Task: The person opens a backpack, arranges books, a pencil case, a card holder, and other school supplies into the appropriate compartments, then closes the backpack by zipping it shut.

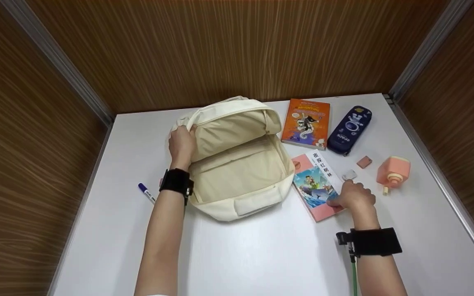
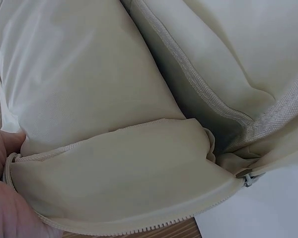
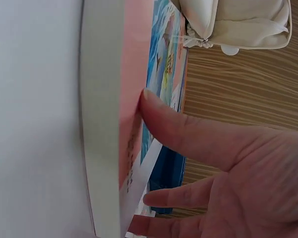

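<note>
A cream backpack point(image 1: 241, 176) lies unzipped on the table, its front panel raised. My left hand point(image 1: 182, 144) grips the panel's edge; in the left wrist view the thumb and a finger point(image 2: 12, 208) pinch the zippered rim point(image 2: 89, 171). To its right, a pink and white book point(image 1: 313, 187) with a sea picture lies flat. My right hand point(image 1: 354, 197) is at its near right corner. In the right wrist view the thumb point(image 3: 164, 119) touches the cover, while the other fingers point(image 3: 181, 196) reach straight to the book's side edge.
Behind the pink book lie an orange book point(image 1: 306, 123) and a dark blue pencil case point(image 1: 350, 129). A small pink block point(image 1: 364, 162), a clear small item point(image 1: 349, 175) and a pink pump bottle point(image 1: 394, 170) are at right. A blue-capped marker point(image 1: 146, 192) lies left, partly behind the left arm.
</note>
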Motion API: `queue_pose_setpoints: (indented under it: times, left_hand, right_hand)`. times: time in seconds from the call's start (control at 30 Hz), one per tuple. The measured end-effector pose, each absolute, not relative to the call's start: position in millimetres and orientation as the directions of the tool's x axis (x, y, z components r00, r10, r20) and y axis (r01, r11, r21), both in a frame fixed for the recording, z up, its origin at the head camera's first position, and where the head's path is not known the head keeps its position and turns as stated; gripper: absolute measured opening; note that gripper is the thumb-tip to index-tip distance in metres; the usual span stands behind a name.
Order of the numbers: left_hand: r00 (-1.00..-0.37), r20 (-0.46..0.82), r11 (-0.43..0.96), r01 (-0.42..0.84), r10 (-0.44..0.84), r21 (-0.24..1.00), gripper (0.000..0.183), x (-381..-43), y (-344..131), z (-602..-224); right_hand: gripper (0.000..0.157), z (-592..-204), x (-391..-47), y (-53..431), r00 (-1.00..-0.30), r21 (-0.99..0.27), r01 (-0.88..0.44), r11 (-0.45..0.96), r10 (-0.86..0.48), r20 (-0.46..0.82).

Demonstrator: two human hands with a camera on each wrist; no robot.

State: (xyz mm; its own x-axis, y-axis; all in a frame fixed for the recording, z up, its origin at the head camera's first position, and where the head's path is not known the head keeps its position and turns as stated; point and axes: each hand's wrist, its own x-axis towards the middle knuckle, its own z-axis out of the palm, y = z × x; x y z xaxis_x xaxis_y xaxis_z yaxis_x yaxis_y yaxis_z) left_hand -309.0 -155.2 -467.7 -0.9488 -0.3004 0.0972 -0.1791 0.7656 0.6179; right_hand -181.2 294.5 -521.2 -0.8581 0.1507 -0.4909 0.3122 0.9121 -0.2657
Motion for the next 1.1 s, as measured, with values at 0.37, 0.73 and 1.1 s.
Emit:
queue_pose_setpoints:
  times: [0.37, 0.73, 1.1]
  left_hand:
    - [-0.952, 0.084, 0.772, -0.186, -0.296, 0.608, 0.046, -308.8, -154.1, -468.9]
    - [-0.955, 0.095, 0.775, -0.167, -0.28, 0.609, 0.043, -307.5, -154.0, -468.6]
    - [-0.954, 0.092, 0.767, -0.17, -0.285, 0.618, 0.046, -307.5, -156.2, -469.6]
  right_hand:
    - [0.09, -522.6, -180.9, 309.7, -0.825, -0.26, 0.328, 0.908, 0.142, -0.547]
    - [0.087, -524.1, -180.7, 313.6, -0.83, -0.301, 0.313, 0.901, 0.106, -0.548]
    - [0.083, -513.2, -176.4, 315.0, -0.859, -0.34, 0.293, 0.894, 0.089, -0.505]
